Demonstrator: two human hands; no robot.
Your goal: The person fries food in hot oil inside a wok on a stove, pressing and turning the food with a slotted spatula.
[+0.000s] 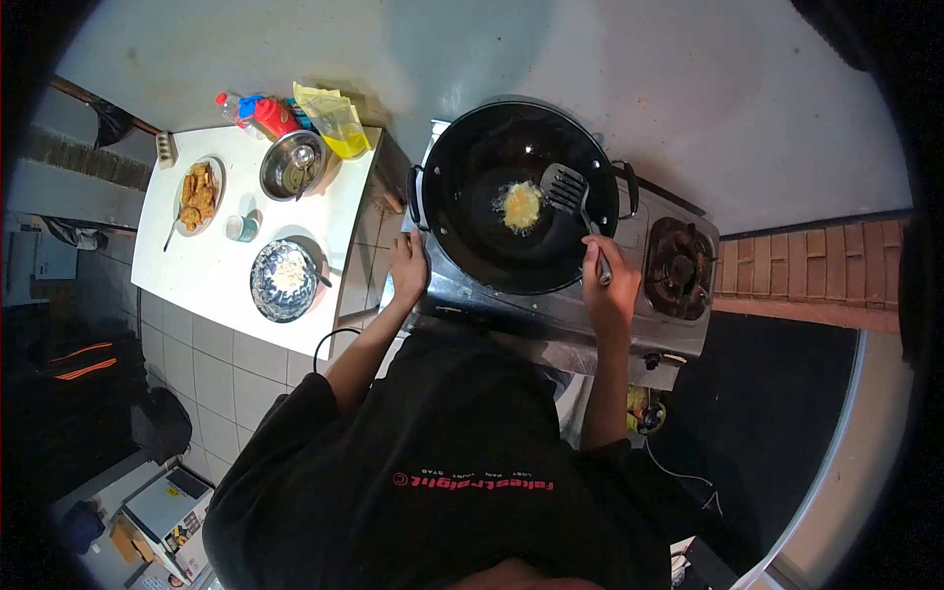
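Observation:
A slotted spatula [564, 189] is gripped in my right hand [612, 285], its head inside the black wok [472, 258] on the stove. Just left of the spatula head, a pale yellow battered piece [522, 206] bubbles in oil. The spatula head seems apart from that piece, or barely at its edge. My left hand [408, 267] rests at the left edge of the stove [442, 285], just below the wok's left handle [414, 197]. Its fingers look extended, with nothing visible in them.
On the white table [218, 285] at left stand a plate of fried pieces [199, 197], a metal bowl [280, 169], a cup [239, 228], a patterned bowl with white batter [267, 295], a red bottle [275, 117] and a yellow pouch [339, 123]. A second burner [678, 265] sits right.

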